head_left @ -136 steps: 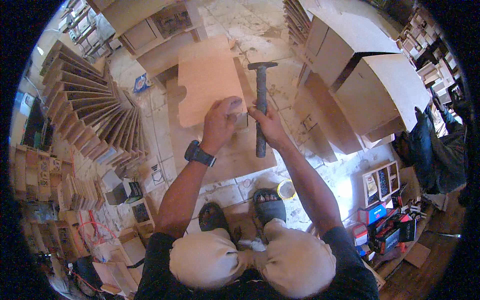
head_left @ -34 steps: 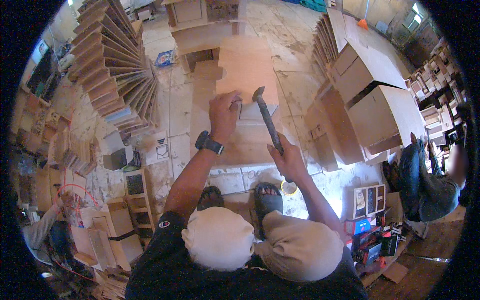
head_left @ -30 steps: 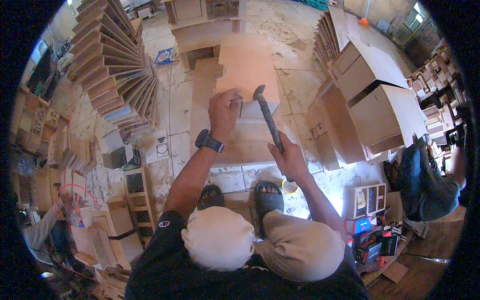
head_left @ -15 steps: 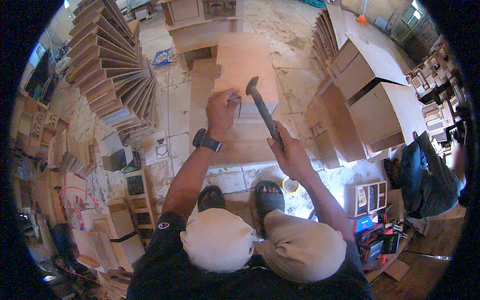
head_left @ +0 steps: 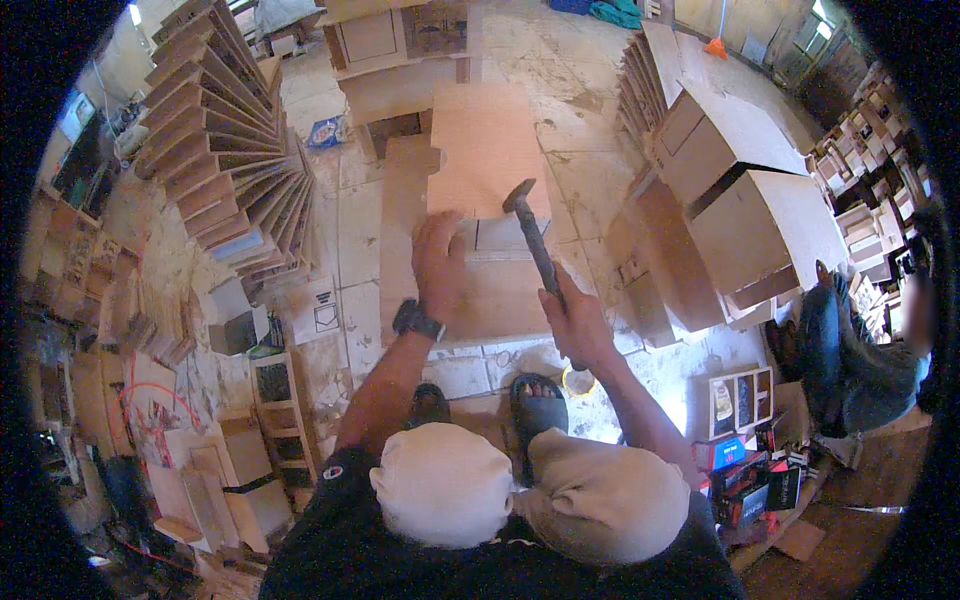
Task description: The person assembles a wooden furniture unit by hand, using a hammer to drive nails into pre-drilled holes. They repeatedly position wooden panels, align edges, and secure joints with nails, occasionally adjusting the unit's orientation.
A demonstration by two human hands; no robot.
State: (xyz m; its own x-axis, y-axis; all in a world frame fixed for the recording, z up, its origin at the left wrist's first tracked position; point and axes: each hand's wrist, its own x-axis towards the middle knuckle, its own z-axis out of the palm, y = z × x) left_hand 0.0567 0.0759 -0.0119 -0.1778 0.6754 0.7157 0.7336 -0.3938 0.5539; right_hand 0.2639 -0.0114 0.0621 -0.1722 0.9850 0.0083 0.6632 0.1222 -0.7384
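My right hand (head_left: 580, 325) is wrapped round the handle of a dark hammer (head_left: 537, 240). The hammer's head is raised over the near right corner of a light wooden box (head_left: 485, 140). That box has a smooth orange-brown top and a paler near end, and a notch shows in its left edge. At the near left corner of the box is my left hand (head_left: 438, 265), a dark watch on its wrist. Its fingers stretch forward along the box's side, slightly blurred, with nothing visible in them. Under the box lies a wide brown board (head_left: 485, 305).
Fanned wooden panels (head_left: 225, 160) stand at the left. Wooden cabinets (head_left: 770, 225) stand at the right, another cabinet (head_left: 405, 45) beyond the box. A seated person (head_left: 860, 360) is at far right. A small round container (head_left: 578, 381) sits by my right foot.
My left hand has drawn back slightly from the box's near edge, its fingers going from bent together to stretched out. The hammer has shifted a little right and nearer to me.
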